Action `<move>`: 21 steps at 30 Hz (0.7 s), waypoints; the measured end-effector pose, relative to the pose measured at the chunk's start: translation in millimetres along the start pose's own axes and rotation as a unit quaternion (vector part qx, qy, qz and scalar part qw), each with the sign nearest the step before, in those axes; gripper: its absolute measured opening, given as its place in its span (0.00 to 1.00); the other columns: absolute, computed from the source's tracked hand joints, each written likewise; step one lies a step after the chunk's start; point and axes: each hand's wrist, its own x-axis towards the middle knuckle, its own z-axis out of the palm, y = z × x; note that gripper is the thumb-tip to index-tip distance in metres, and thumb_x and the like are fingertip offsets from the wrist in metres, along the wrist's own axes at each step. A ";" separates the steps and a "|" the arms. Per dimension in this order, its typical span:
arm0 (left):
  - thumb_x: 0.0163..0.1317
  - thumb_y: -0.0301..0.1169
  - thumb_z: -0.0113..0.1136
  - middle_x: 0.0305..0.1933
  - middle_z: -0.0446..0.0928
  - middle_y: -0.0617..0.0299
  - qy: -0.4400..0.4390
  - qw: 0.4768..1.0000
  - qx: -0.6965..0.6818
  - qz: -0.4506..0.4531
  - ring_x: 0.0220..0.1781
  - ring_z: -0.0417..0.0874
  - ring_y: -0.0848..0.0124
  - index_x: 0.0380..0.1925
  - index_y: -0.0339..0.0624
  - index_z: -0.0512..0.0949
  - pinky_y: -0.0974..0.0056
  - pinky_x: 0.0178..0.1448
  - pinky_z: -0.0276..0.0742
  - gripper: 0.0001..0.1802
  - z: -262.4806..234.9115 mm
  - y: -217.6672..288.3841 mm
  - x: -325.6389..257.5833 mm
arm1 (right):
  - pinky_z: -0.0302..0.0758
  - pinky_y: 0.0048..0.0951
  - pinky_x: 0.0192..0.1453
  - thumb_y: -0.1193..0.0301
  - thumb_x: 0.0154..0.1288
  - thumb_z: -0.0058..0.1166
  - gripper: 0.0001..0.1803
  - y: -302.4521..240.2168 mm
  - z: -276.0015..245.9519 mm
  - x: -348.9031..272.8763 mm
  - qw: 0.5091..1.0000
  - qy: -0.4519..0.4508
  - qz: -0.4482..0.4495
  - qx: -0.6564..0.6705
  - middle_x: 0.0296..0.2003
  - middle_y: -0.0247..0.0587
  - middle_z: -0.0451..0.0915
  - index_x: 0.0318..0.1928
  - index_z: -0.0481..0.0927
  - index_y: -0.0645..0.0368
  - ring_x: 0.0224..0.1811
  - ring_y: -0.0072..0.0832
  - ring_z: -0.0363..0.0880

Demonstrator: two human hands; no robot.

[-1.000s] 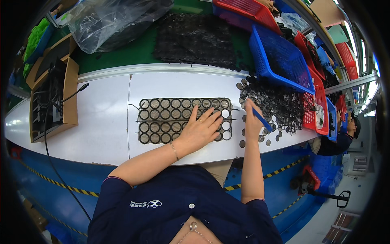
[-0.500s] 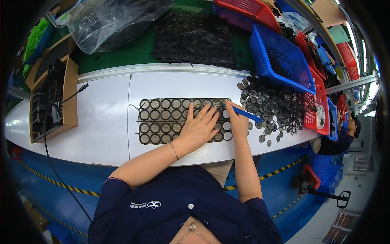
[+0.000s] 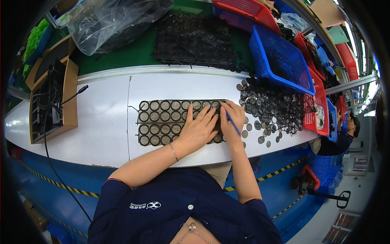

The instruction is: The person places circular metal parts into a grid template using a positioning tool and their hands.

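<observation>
A flat grid of black rings with greyish-tan round centres [image 3: 160, 117] lies on the white table. My left hand [image 3: 198, 131] rests on its right half with fingers spread, pressing it flat and hiding several rings. At the grid's right end, my right hand [image 3: 231, 116] grips a slim blue pen-like tool [image 3: 234, 125]. The tool slants down to the right from the fingers; its tip is hidden. Part of the right end column is covered by this hand. Loose dark and grey discs [image 3: 268, 106] lie in a heap just beyond my right hand.
A blue basket [image 3: 280, 61] and a red basket [image 3: 321, 103] stand at the right. A cardboard box with black cables [image 3: 71, 97] sits at the left. Behind the table's metal edge lie a black plastic sheet [image 3: 193, 40] and a clear bag [image 3: 113, 24]. Another person [image 3: 343, 136] is at far right.
My right hand has shifted left over the grid's end, and the blue tool has swung to a steeper slant. My left hand stays in place.
</observation>
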 end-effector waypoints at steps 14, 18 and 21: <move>0.63 0.42 0.63 0.66 0.73 0.51 0.026 0.999 0.019 -0.022 0.73 0.67 0.57 0.58 0.34 0.77 0.30 0.73 0.52 0.28 -6.2 -9.0 -1.3 | 0.71 0.18 0.31 0.65 0.70 0.61 0.15 -9.7 -9.9 9.3 0.847 -0.112 0.366 0.370 0.35 0.38 0.84 0.47 0.86 0.65 0.31 0.18 0.79; 0.63 0.42 0.63 0.66 0.74 0.51 0.026 0.999 0.029 -0.023 0.73 0.68 0.57 0.58 0.34 0.77 0.31 0.73 0.53 0.28 -5.3 -8.5 -1.5 | 0.71 0.17 0.28 0.65 0.69 0.62 0.16 -13.1 0.0 6.7 0.842 -0.109 0.379 0.368 0.34 0.37 0.84 0.47 0.85 0.66 0.30 0.18 0.79; 0.63 0.42 0.63 0.66 0.74 0.51 0.028 0.999 0.033 -0.022 0.72 0.68 0.57 0.58 0.34 0.77 0.31 0.73 0.53 0.28 -5.4 -8.9 -1.4 | 0.71 0.17 0.28 0.65 0.69 0.63 0.16 -13.4 -1.3 8.5 0.838 -0.116 0.386 0.367 0.34 0.37 0.84 0.47 0.85 0.66 0.30 0.17 0.79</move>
